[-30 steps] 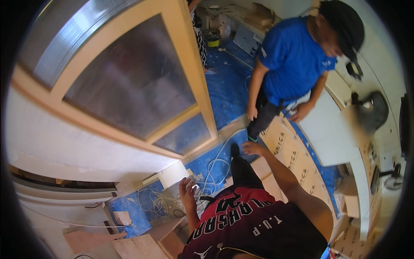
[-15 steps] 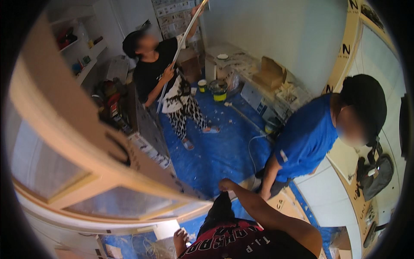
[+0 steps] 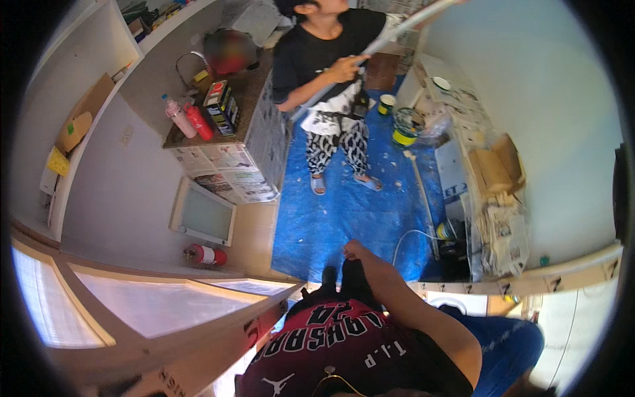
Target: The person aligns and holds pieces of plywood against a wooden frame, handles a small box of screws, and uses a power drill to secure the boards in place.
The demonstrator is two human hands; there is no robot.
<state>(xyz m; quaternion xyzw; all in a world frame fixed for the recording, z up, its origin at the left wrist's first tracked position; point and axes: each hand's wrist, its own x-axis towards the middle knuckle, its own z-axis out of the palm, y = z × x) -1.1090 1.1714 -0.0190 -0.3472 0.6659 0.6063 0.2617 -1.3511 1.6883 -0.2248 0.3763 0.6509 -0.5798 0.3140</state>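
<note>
My right hand (image 3: 354, 250) hangs low in front of my dark trousers (image 3: 357, 274), over the blue floor sheet (image 3: 304, 228). Its fingers look curled closed, and no object shows in them. My left hand is out of sight. Ahead, a person in a black shirt (image 3: 331, 49) grips a long pale pole (image 3: 390, 38) that slants up to the right.
A newspaper-covered counter (image 3: 228, 162) at left bears bottles (image 3: 198, 122) and a tin (image 3: 221, 106). A fire extinguisher (image 3: 206, 255) lies low at left. Paint buckets (image 3: 407, 126), a cardboard box (image 3: 493, 169) and a cable (image 3: 410, 233) are at right. Someone in blue (image 3: 506, 347) is beside me.
My view has swung and moved forward past the wooden door frame into the room. The blue-clad person has shifted to the lower right of the view. My left hand has left the picture.
</note>
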